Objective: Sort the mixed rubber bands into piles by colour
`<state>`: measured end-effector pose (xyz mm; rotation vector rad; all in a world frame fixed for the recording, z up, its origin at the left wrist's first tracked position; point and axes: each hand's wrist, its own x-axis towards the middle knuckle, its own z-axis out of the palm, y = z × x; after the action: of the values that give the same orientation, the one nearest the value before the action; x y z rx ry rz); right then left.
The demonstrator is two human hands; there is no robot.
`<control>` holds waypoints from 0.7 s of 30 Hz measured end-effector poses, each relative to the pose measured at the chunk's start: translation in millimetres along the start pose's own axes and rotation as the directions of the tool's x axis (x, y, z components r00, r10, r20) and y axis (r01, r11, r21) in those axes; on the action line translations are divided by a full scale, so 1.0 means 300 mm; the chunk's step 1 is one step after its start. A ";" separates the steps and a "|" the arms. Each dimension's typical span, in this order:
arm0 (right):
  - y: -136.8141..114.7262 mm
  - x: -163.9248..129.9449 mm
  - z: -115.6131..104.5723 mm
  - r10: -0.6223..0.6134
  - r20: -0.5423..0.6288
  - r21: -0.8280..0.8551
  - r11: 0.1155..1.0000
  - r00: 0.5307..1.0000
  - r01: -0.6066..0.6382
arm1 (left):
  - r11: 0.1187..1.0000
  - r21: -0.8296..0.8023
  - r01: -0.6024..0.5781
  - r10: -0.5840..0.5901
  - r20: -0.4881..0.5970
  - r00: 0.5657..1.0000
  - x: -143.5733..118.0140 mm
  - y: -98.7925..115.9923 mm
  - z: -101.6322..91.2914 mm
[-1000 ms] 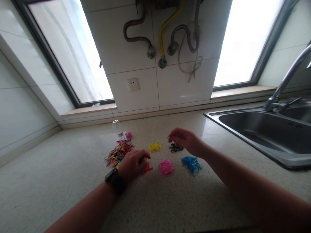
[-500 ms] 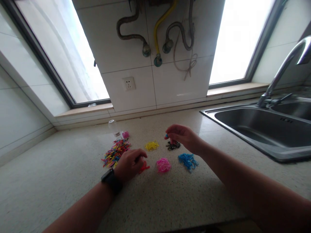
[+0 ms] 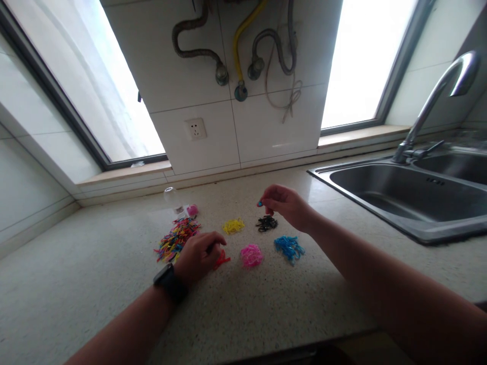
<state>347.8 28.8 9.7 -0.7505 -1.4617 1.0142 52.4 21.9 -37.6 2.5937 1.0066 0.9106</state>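
steel sink [image 3: 399, 195] w/ tap [image 3: 437, 96], wall socket [image 3: 195, 129], pipes [image 3: 236, 48], windows [image 3: 365, 56]

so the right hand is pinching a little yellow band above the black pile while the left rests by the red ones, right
Not quite: the band pinched in the right hand is blue, not yellow, as the head view shows. The yellow pile lies untouched on the counter. The rest holds: that hand is above the black pile, and the left hand rests by the red ones.

Speckled stone countertop [image 3: 266, 314] smooth, slight sheen under my arms; brushed steel sink [image 3: 411, 192] glossy; small rubbery blue band [image 3: 259, 204] shiny.
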 end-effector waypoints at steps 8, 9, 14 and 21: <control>-0.024 0.020 -0.102 0.022 -0.025 -0.085 0.996 0.999 -0.025 | 1.000 0.009 -0.004 0.004 -0.006 1.000 0.004 0.007 -0.004; -0.029 0.019 -0.116 0.051 0.003 -0.102 0.994 0.999 -0.050 | 1.000 0.009 -0.004 0.004 -0.006 1.000 0.003 0.007 -0.004; -0.065 0.000 -0.183 0.357 0.338 -0.324 0.913 0.871 -0.249 | 1.000 0.010 -0.005 0.005 -0.006 1.000 0.005 0.008 -0.003; -0.056 -0.026 -0.233 0.704 0.460 -0.659 0.679 0.541 -0.323 | 1.000 0.021 -0.011 0.011 0.005 1.000 0.002 0.003 -0.001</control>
<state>419.5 26.8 19.9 -1.3743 -2.2940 1.5179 53.0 21.6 -36.9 2.6195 1.0070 0.9004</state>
